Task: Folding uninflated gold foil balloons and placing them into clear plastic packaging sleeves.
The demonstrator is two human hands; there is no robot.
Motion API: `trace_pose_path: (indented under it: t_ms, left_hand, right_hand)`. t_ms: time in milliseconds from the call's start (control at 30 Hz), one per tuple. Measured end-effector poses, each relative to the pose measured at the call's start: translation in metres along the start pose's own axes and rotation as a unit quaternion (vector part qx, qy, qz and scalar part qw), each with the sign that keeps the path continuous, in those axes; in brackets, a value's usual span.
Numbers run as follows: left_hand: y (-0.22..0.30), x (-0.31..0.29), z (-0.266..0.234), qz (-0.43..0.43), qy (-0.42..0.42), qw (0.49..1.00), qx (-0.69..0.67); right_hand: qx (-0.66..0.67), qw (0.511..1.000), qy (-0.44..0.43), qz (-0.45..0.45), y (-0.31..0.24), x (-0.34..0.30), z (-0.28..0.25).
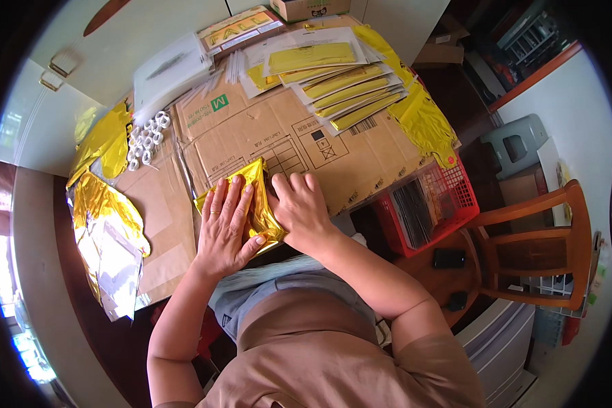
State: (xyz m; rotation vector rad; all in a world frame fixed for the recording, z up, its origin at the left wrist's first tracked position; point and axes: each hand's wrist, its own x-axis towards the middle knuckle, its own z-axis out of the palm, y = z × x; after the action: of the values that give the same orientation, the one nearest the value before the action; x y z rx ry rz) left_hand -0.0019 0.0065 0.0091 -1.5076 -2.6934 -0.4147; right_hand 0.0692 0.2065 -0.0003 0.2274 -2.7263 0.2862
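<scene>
A partly folded gold foil balloon (264, 216) lies on the cardboard at the table's near edge. My left hand (228, 221) rests flat on it with the fingers stretched out and slightly apart; a ring is on one finger. Against the balloon's right side, my right hand (302, 207) is closed, its fingers curled at the foil's edge. Its thumb and fingertips are mostly hidden.
Packed flat yellow foil balloons (350, 92) lie fanned at the back right. Loose gold foil (109, 224) hangs over the left edge, near small white ribbon rolls (145, 141). Clear bags (173, 68) are stacked behind. A red basket (459, 197) and wooden chair (571, 245) stand right.
</scene>
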Motion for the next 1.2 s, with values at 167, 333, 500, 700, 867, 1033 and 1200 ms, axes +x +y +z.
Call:
trace_pose_path:
  t_ms: [167, 333, 500, 700, 867, 1033, 1200]
  left_hand:
    - [0.0, 0.0, 0.0, -0.003, -0.007, 1.0, 0.006]
    - [0.002, 0.0, -0.001, -0.007, -0.012, 1.0, 0.014]
    - [0.004, 0.001, -0.002, -0.008, -0.023, 0.999, 0.036]
    - [0.004, 0.001, -0.001, -0.009, -0.019, 0.999, 0.036]
    - [0.005, 0.001, -0.003, -0.01, -0.019, 0.999, 0.04]
    - [0.005, 0.0, -0.003, -0.01, -0.016, 0.999, 0.038]
    - [0.004, -0.001, -0.003, -0.011, -0.016, 0.999, 0.036]
  right_hand:
    - [-0.015, 1.0, -0.004, 0.014, 0.005, 0.001, -0.005]
    - [0.017, 0.999, 0.038, -0.028, 0.025, 0.006, -0.001]
    - [0.025, 0.995, 0.044, -0.086, 0.045, 0.008, 0.0]
    - [0.065, 0.988, 0.084, -0.114, 0.05, 0.002, 0.003]
    - [0.114, 0.985, 0.096, -0.086, 0.045, 0.01, 0.009]
    - [0.204, 0.969, 0.136, -0.042, 0.044, 0.024, 0.01]
    - [0.303, 0.95, 0.07, -0.039, 0.061, 0.018, 0.005]
